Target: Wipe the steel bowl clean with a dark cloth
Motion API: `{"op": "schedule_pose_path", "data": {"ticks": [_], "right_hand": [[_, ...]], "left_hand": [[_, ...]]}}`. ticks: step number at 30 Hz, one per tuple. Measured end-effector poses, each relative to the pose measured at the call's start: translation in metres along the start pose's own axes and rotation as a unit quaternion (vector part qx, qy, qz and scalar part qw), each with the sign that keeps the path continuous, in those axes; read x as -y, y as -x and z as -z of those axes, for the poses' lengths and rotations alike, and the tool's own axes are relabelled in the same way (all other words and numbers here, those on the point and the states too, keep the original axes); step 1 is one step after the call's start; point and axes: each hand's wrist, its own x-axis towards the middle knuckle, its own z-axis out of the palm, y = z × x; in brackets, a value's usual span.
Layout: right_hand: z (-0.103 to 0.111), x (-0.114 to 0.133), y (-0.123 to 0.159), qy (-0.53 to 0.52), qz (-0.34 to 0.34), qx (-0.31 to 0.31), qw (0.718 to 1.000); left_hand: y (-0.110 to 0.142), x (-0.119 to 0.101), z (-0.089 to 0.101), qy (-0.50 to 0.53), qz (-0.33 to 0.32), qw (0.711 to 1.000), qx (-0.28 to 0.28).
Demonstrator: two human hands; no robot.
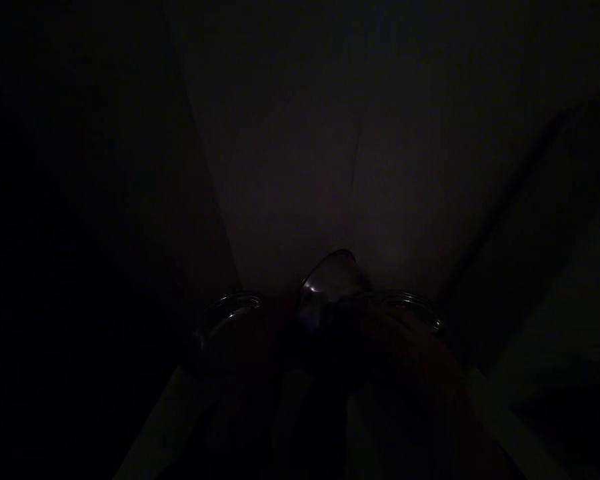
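The view is very dark and most outlines are faint. A shiny metal bowl (pixel 330 283) is tilted at the lower centre, its rim catching a little light. My left hand (pixel 265 330) is at the bowl's left side and seems to grip it. From the right, my right hand (pixel 405 327) reaches to the same bowl, its fingers closed against it as far as the dark lets me see. Behind my left hand sits another round metal vessel (pixel 225 320). A third metal vessel (pixel 420 308) shows its rim behind my right hand.
A pale wall or panel (pixel 290 173) rises behind the bowls, with a thin vertical line on it. At left a darker panel (pixel 130 167) meets it along a slanting edge. A dark slanted shape (pixel 525 220) stands at right. Pale surface edges (pixel 155 420) show low down.
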Motion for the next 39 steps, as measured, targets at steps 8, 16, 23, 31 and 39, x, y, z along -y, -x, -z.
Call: {"op": "schedule_pose_path", "data": {"ticks": [8, 16, 23, 31, 39], "right_hand": [[-0.004, 0.008, 0.002, -0.017, 0.025, -0.027, 0.999], [0.001, 0.001, -0.001, 0.0, 0.008, -0.019, 1.0], [-0.003, 0.009, 0.001, 0.011, 0.031, -0.028, 0.999], [-0.003, 0.006, 0.0, 0.06, 0.01, -0.026, 0.998], [-0.004, 0.004, 0.001, 0.031, -0.003, -0.022, 0.999]], "left_hand": [[-0.003, 0.002, 0.004, -0.001, 0.018, 1.0, -0.014], [-0.005, 0.005, 0.003, 0.006, 0.012, 1.0, -0.014], [-0.001, 0.007, 0.003, -0.001, -0.014, 1.0, -0.022], [-0.001, 0.022, 0.011, -0.042, -0.084, 0.995, -0.042], [-0.003, 0.021, 0.006, 0.037, -0.136, 0.99, 0.026]]}}
